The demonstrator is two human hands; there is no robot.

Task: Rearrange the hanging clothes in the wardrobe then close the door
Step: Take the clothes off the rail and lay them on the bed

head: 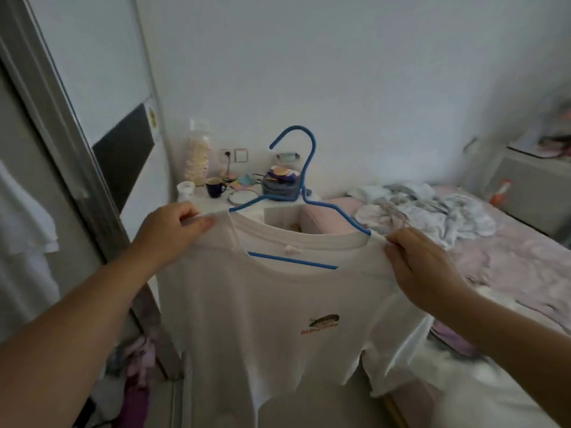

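On far nightstand [213, 202]: dark mug [215, 187], white cup [185, 189], tall clear jar [197, 156] of pale stuff, grey pouch [279, 188] topped with clutter. Wardrobe door [102, 97] far left, white garment [21, 230] hanging at left edge, clothes heap [133, 375] on floor below. Bed [509, 264] on right, crumpled bedding [432, 208] on it. Centre near: white T-shirt [272, 319] on blue hanger [304, 180], held up and blocking the view below. Left hand [173, 230] pinches left shoulder seam, right hand [423, 267] pinches right one; fingers closed on fabric.
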